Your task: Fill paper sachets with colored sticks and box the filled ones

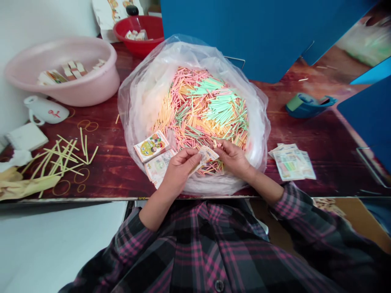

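My left hand (185, 163) is closed on a small printed packet (208, 153), held tilted over the near side of a large clear plastic bag (137, 97). Fingers of my right hand (234, 158) are pinched at the packet's upper right edge, around a few short thin sticks (215, 144). Pink, orange, yellow and green sticks (201, 114) fill the opened bag below both hands. Beside my left wrist, a stack of flat printed packets (159, 166) and another stack with a cartoon print (152, 146) rest on the bag's edge.
Right of the bag lie several packets with sticks inside (291, 163); a blue container (308, 106) stands behind. A pink basin (100, 77), red basin (146, 44), tipped white mug (47, 110) and loose pale sticks (64, 154) are leftward. Blue panels (244, 36) border the back.
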The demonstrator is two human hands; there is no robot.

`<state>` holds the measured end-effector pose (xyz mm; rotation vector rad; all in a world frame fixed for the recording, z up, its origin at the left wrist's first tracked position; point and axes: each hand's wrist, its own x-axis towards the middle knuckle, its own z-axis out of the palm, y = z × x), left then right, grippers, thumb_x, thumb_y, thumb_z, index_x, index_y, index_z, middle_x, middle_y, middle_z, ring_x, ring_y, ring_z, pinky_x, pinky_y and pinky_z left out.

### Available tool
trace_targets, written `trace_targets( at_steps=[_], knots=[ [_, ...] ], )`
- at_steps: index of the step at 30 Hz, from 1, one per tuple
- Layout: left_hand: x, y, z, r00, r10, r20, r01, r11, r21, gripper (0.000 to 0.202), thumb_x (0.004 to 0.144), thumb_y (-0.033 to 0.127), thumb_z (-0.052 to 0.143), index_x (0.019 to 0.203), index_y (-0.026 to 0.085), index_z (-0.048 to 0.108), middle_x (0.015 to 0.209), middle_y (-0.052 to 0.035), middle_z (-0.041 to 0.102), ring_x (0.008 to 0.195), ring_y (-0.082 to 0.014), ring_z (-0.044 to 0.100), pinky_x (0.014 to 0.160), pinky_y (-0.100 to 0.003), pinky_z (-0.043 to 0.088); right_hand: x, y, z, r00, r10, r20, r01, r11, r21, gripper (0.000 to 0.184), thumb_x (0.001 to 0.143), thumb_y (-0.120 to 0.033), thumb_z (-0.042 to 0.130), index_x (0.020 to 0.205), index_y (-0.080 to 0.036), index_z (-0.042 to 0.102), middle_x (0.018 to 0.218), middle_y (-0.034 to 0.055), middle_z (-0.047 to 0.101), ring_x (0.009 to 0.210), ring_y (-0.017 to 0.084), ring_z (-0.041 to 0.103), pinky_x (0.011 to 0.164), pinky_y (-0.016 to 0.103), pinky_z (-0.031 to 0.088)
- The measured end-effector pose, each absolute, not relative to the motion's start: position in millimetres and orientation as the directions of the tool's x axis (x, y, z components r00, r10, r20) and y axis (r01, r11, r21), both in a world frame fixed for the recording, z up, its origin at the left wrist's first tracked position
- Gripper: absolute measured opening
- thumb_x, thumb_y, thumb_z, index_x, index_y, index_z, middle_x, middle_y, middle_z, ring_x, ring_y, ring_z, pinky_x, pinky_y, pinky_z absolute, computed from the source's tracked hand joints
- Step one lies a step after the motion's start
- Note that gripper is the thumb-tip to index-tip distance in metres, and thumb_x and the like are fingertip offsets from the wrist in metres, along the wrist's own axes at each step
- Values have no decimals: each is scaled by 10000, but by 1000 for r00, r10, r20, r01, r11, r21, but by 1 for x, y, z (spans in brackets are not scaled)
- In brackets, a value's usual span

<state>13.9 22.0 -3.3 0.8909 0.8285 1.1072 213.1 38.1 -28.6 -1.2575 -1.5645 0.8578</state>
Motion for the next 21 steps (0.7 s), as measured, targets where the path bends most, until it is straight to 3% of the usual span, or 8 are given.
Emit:
trace_targets(
  at_steps=[3, 6, 8, 11, 16, 19, 21],
  knots=[
    [15, 23, -2, 207, 969, -136, -426, 215, 879, 298, 670, 408, 917, 784, 197, 740, 734, 36, 703, 686, -94, 615, 695, -224, 506, 213, 38, -28, -87, 977, 195, 361, 214, -908, 244, 898, -487, 666, 851, -249, 687, 785, -11, 685, 777, 175, 611, 769, 330, 487],
    [16, 24, -2, 189, 970, -153, -416, 220, 882, 304, 656, 405, 924, 782, 198, 741, 721, 37, 704, 669, -97, 616, 662, -223, 498, 211, 39, -17, -23, 986, 164, 272, 164, -948, 309, 913, -538, 654, 818, -243, 667, 800, -12, 698, 778, 169, 613, 777, 329, 498],
    [16, 24, -3, 178, 970, -168, -402, 228, 887, 305, 650, 411, 925, 781, 199, 750, 725, 32, 714, 674, -103, 622, 669, -232, 502, 209, 38, -7, 45, 983, 176, 188, 165, -968, 306, 935, -545, 640, 865, -249, 676, 897, 1, 743, 869, 178, 648, 871, 352, 514],
    [18, 24, -3, 162, 967, -199, -389, 248, 887, 303, 642, 416, 925, 792, 200, 773, 765, 20, 740, 722, -118, 642, 729, -258, 522, 204, 37, 5, 129, 978, 163, -14, 166, -986, 269, 941, -535, 655, 959, -268, 678, 1015, 10, 778, 1021, 196, 693, 1002, 391, 510],
    [23, 26, -3, 146, 958, -245, -431, 285, 856, 295, 599, 383, 944, 771, 201, 789, 790, 22, 752, 755, -111, 645, 785, -260, 512, 191, 38, 12, 178, 983, 35, -396, 104, -912, 299, 869, -521, 752, 1007, -291, 619, 941, -20, 777, 977, 208, 748, 873, 382, 583],
    [24, 27, -3, 145, 949, -279, -478, 314, 820, 303, 564, 358, 960, 732, 192, 770, 765, 26, 736, 734, -103, 633, 779, -256, 505, 186, 39, 9, 220, 974, 55, -385, 139, -913, 295, 888, -520, 729, 1037, -293, 613, 922, -23, 779, 920, 199, 751, 816, 367, 584],
    [24, 28, -3, 141, 944, -297, -504, 327, 799, 312, 550, 341, 965, 716, 187, 751, 744, 28, 721, 724, -103, 629, 777, -261, 506, 186, 39, 5, 263, 956, 126, -236, 191, -953, 282, 920, -529, 688, 1045, -286, 619, 907, -17, 780, 877, 186, 738, 825, 365, 572]
  ],
)
